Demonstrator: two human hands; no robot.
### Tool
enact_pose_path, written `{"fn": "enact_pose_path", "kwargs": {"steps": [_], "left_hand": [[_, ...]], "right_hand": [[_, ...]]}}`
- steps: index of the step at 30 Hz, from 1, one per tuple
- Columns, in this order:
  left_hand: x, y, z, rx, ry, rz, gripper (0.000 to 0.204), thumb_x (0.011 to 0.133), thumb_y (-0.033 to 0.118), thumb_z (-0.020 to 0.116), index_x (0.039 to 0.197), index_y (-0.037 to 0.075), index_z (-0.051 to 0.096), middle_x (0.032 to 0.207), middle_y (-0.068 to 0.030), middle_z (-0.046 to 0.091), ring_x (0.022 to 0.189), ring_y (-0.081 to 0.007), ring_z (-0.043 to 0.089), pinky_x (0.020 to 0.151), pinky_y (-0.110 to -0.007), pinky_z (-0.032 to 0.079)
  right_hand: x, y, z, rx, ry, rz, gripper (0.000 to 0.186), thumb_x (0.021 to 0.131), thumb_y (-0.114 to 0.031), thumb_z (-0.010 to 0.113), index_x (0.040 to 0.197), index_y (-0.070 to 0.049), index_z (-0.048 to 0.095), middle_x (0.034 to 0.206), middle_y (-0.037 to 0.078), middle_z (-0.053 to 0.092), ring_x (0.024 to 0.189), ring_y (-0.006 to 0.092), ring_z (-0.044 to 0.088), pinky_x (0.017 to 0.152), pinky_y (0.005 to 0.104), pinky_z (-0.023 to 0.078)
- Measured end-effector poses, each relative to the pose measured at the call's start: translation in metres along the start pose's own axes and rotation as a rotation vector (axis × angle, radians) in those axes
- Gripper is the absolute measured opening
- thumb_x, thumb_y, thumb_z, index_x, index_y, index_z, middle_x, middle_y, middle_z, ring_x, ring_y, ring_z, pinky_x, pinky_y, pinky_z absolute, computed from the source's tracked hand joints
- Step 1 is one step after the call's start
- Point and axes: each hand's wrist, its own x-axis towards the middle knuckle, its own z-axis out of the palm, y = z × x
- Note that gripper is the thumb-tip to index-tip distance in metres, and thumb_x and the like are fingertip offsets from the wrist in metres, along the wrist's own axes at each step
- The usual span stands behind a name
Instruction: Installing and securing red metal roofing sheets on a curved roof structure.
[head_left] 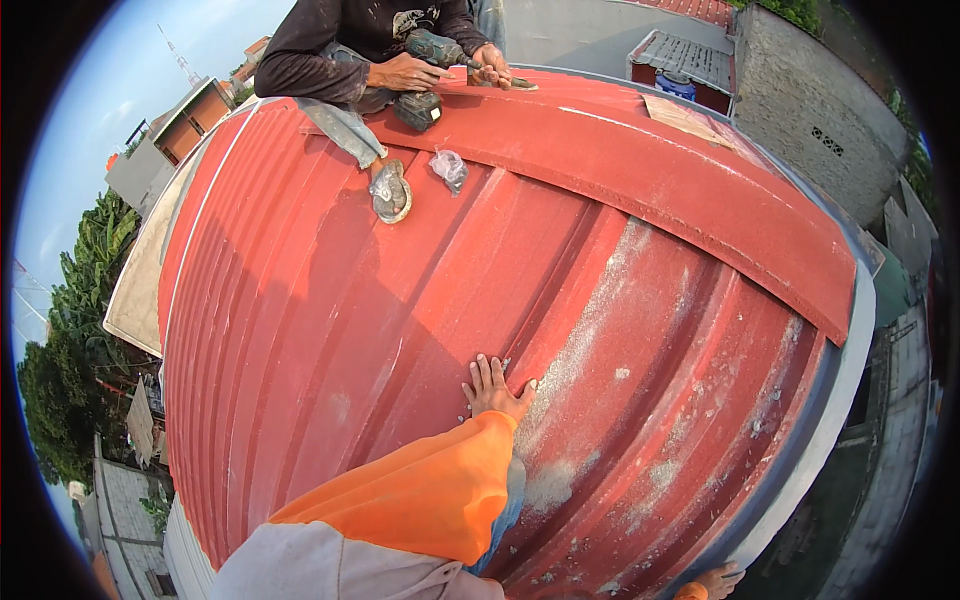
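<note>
From my remote seat I see my left hand [492, 388] flat on a red ribbed metal roof [330, 330], its paint matt and smeared with pale gritty dust toward the lower right. My sleeve [420, 495] is orange cloth, smooth. At the top, the red ridge cap [650, 170] looks duller, with a crumpled clear plastic bag [450, 168] beside it.

1 red roof [330, 330], 1 drill [425, 75], 1 plastic bag [450, 168], 4 hands.
</note>
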Motion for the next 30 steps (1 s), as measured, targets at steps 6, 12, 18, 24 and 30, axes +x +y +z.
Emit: {"fn": "enact_pose_path", "kwargs": {"steps": [6, 12, 18, 24, 30], "left_hand": [[0.001, -0.005, 0.000, -0.002, 0.003, -0.008, 0.094, 0.082, 0.062, 0.055, 0.149, 0.002, 0.028, 0.158, -0.0194, 0.015, 0.147, -0.0340, 0.013, 0.117, -0.056, 0.015], [0.000, -0.004, -0.003, 0.009, -0.021, -0.014, 0.095, 0.082, 0.063, 0.054, 0.150, 0.002, 0.026, 0.159, -0.0193, 0.013, 0.148, -0.0332, 0.011, 0.117, -0.056, 0.013], [0.000, -0.001, -0.001, 0.020, -0.038, -0.011, 0.095, 0.082, 0.063, 0.053, 0.150, 0.002, 0.025, 0.159, -0.0186, 0.013, 0.148, -0.0324, 0.010, 0.117, -0.055, 0.013], [0.001, -0.003, -0.002, 0.016, -0.024, -0.017, 0.095, 0.082, 0.063, 0.053, 0.150, 0.003, 0.026, 0.159, -0.0182, 0.013, 0.148, -0.0324, 0.011, 0.117, -0.055, 0.014], [0.001, -0.004, 0.000, 0.010, -0.001, -0.007, 0.094, 0.082, 0.063, 0.053, 0.149, 0.003, 0.028, 0.159, -0.0186, 0.015, 0.147, -0.0337, 0.012, 0.116, -0.057, 0.014]], "right_hand": [[0.004, -0.011, -0.014, 0.054, -0.094, 0.060, 0.039, 0.099, -0.027, 0.047, 0.124, 0.002, 0.052, 0.117, 0.018, 0.060, 0.092, 0.0308, 0.065, 0.074, 0.0416, 0.055], [0.002, -0.004, 0.002, 0.038, 0.026, -0.014, 0.038, 0.098, -0.025, 0.049, 0.124, 0.002, 0.053, 0.118, 0.018, 0.060, 0.096, 0.0306, 0.065, 0.073, 0.0394, 0.055], [-0.010, 0.031, 0.058, 0.114, -0.140, -0.043, 0.043, 0.098, -0.022, 0.043, 0.136, -0.002, 0.048, 0.133, 0.026, 0.051, 0.126, 0.0407, 0.049, 0.089, 0.0522, 0.048], [-0.006, 0.022, 0.044, 0.153, -0.226, -0.016, 0.042, 0.099, -0.022, 0.041, 0.135, -0.004, 0.049, 0.136, 0.026, 0.049, 0.128, 0.0420, 0.046, 0.093, 0.0533, 0.046], [-0.003, 0.009, 0.018, 0.129, -0.141, -0.070, 0.041, 0.099, -0.024, 0.044, 0.133, -0.002, 0.051, 0.134, 0.026, 0.050, 0.127, 0.0391, 0.049, 0.092, 0.0525, 0.048]]}}
